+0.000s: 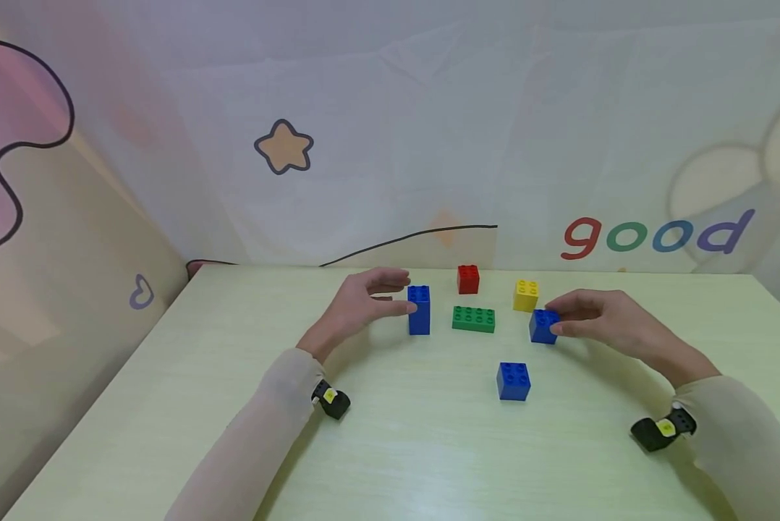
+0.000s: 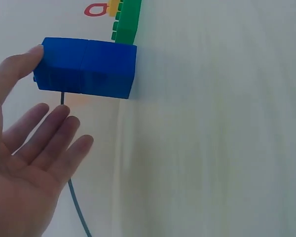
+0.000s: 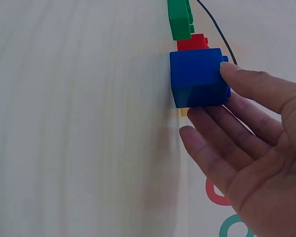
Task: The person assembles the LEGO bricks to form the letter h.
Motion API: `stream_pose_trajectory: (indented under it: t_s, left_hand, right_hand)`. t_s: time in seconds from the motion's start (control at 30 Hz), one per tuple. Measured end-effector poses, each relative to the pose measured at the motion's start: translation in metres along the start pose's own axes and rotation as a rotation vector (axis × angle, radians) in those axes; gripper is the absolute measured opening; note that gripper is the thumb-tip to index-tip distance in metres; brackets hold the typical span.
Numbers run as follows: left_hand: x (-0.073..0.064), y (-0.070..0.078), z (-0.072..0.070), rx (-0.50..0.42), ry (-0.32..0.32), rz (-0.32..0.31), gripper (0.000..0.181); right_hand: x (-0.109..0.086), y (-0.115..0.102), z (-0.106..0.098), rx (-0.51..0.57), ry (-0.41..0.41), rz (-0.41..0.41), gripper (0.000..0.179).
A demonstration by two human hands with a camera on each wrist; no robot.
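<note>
My left hand (image 1: 364,300) is beside a tower of two stacked blue toy bricks (image 1: 419,311). In the left wrist view, its thumb tip is right at the studded end of the blue tower (image 2: 86,68), while the other fingers stretch out apart from it. My right hand (image 1: 601,318) pinches a single blue toy brick (image 1: 543,327) between thumb and fingers. The right wrist view shows the thumb at the studded edge of that blue brick (image 3: 200,78) and fingertips partly hidden behind it.
Between the hands lies a green brick (image 1: 473,319), with a red brick (image 1: 468,279) behind it. A yellow brick (image 1: 526,296) stands just behind the pinched one. Nearer me is another blue brick (image 1: 513,381). A printed cloth (image 1: 390,145) rises at the table's (image 1: 429,456) back edge.
</note>
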State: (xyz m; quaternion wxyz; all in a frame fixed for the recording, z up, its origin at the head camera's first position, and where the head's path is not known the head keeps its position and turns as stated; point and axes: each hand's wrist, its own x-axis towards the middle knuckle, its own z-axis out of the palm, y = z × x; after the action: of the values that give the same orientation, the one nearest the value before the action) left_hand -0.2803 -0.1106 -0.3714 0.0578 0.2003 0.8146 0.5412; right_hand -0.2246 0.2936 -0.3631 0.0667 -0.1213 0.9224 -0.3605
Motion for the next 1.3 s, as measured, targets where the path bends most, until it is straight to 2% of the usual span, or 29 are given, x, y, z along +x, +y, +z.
stream_pose_trajectory:
  t_s: [0.2,0.37,0.57,0.67,0.8,1.1,1.3]
  left_hand:
    - [0.000,0.009,0.000,0.005,0.028,0.070,0.059]
    - [-0.003,0.022,0.003,0.034,0.088,0.138,0.058]
    - [-0.008,0.041,0.011,0.020,0.145,0.216,0.052]
    - [-0.010,0.048,0.017,0.010,0.150,0.254,0.050]
    - [-0.013,0.056,0.027,-0.005,0.107,0.281,0.049]
    - [-0.019,0.064,0.052,-0.066,-0.012,0.266,0.047]
    - [-0.018,0.063,0.068,-0.064,-0.080,0.210,0.046]
  right_hand:
    - [0.001,0.000,0.000,-0.004,-0.002,0.014,0.055]
    - [0.001,0.000,0.000,-0.010,0.003,0.009,0.054]
    - [0.001,-0.001,0.000,-0.007,0.003,0.005,0.054]
    - [0.001,-0.002,-0.001,0.001,0.002,0.008,0.053]
    - [0.000,-0.002,-0.001,0.001,0.003,0.003,0.051]
    - [0.001,-0.001,0.000,-0.007,0.004,0.001,0.052]
    - [0.001,-0.001,-0.001,0.002,0.003,0.012,0.051]
